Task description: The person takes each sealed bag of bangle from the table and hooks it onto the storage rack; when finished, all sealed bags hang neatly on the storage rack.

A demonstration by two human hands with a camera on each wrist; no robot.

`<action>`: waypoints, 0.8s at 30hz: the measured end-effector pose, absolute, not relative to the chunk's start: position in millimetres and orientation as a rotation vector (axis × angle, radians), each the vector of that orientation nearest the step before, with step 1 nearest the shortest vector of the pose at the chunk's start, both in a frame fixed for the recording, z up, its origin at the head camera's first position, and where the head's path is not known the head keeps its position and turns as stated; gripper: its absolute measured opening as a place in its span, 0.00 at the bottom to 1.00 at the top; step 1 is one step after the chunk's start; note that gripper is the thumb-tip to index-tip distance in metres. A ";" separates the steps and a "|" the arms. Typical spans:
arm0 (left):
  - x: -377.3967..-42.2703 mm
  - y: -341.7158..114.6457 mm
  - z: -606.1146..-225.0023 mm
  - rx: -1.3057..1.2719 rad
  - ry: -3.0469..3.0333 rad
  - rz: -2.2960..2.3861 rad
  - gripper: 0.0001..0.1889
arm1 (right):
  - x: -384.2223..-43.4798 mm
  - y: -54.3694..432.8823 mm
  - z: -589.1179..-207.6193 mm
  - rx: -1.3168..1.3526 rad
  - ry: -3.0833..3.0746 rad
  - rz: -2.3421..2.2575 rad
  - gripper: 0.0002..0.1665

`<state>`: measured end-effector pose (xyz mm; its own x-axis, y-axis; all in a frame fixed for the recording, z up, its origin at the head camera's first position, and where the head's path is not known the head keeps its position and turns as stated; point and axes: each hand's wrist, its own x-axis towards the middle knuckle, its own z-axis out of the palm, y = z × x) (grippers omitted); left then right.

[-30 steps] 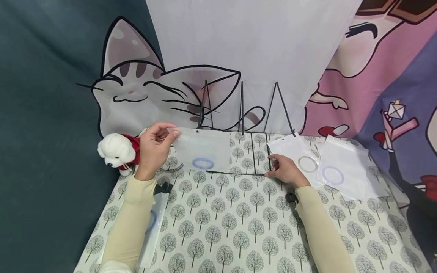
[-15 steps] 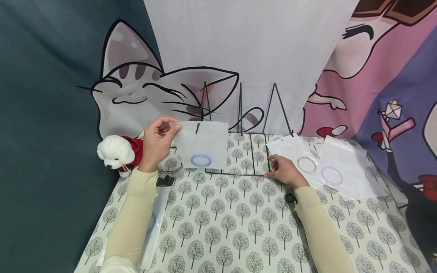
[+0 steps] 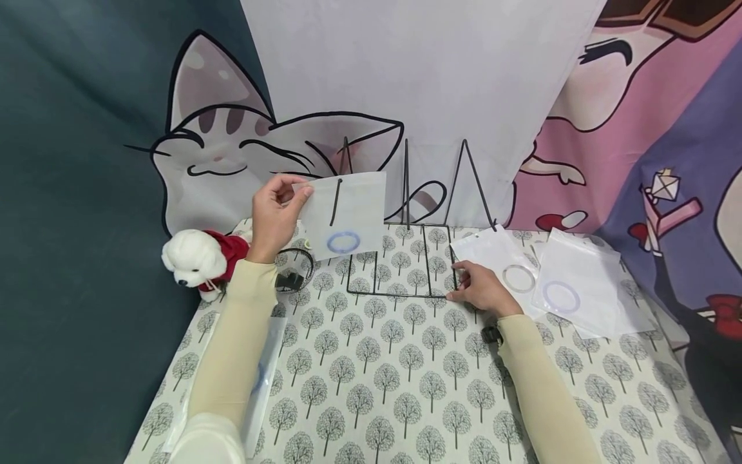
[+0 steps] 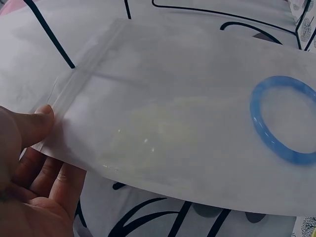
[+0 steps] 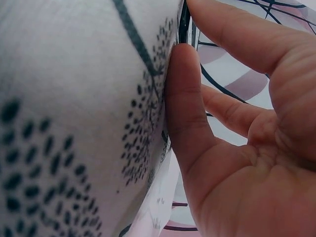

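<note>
My left hand (image 3: 278,209) pinches the top left corner of a translucent zip bag (image 3: 362,206) between thumb and fingers. Low in the bag lies a blue bangle (image 3: 344,242), large in the left wrist view. The bag is raised off the table at the left of a black wire display rack (image 3: 400,296), and the rack's left prong (image 3: 335,203) shows in front of its upper part. My right hand (image 3: 480,289) holds the rack's front right corner, thumb and index finger at the black wire in the right wrist view.
A similar bag (image 3: 487,245) with a pale bangle is at the rack's right prong. Several more bags (image 3: 585,264) overlap at the right. Another bag (image 3: 263,399) lies under my left forearm. A white plush dog (image 3: 194,261) sits at the left, near a dark looped band (image 3: 312,261).
My left hand has lifted the bag upward, and more of the left prong now shows in front of it. The right hand has stayed at the rack's corner.
</note>
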<state>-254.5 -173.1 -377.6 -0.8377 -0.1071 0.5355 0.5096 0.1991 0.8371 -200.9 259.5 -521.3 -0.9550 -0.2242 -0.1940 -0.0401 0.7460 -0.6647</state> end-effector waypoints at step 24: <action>-293.7 -160.2 -373.5 -0.269 -2.009 -1.581 0.10 | -202.1 260.9 -522.3 -0.229 2.710 -0.986 0.49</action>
